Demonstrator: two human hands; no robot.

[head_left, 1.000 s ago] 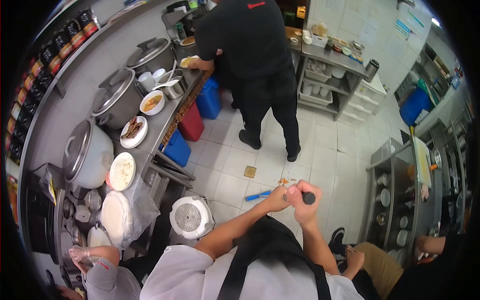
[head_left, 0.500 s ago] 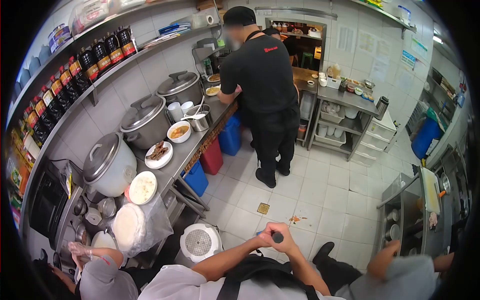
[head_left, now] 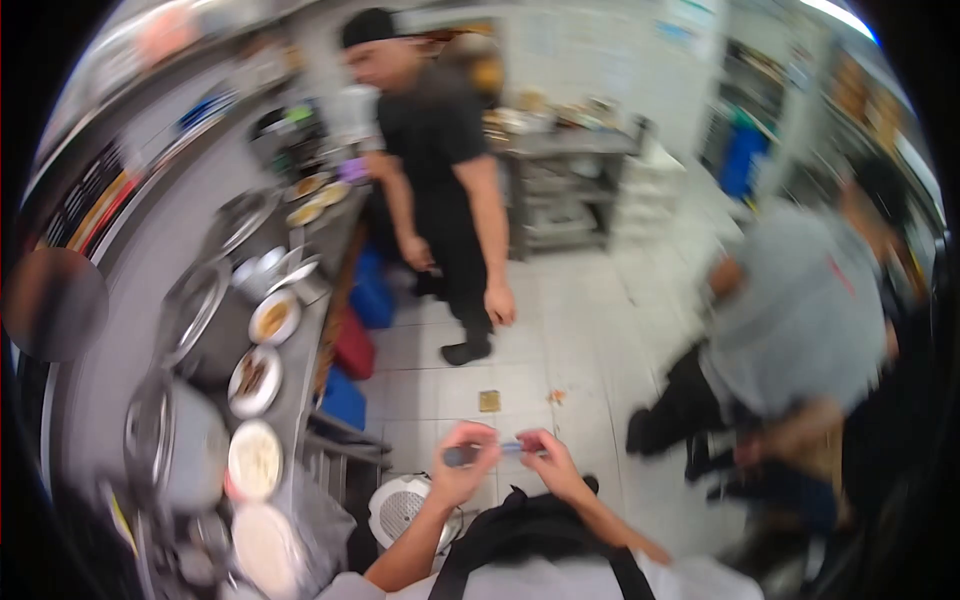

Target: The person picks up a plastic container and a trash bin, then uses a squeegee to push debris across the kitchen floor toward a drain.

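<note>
Both my hands are closed in front of my dark apron. My left hand (head_left: 466, 464) is wrapped round a dark cylinder (head_left: 459, 457) whose round end shows at the left. A thin bluish piece (head_left: 511, 447) bridges the gap to my right hand (head_left: 549, 464), whose fingers pinch its other end. Blur hides whether the cylinder and the bluish piece are one object, and its exact kind. Below and left of my hands, near my left forearm, stands a round white perforated item (head_left: 400, 512).
The steel counter on the left carries a bowl of soup (head_left: 273, 318), a plate of brown food (head_left: 254, 381), a white plate (head_left: 255, 460) and large lidded pots (head_left: 180, 440). A co-worker in black (head_left: 430, 150) stands ahead; another in grey (head_left: 800, 310) bends at right.
My hands have moved apart, left and slightly down, exposing the bluish piece. The view has swung right. The co-worker in black has turned from the counter; the one in grey has come further into view.
</note>
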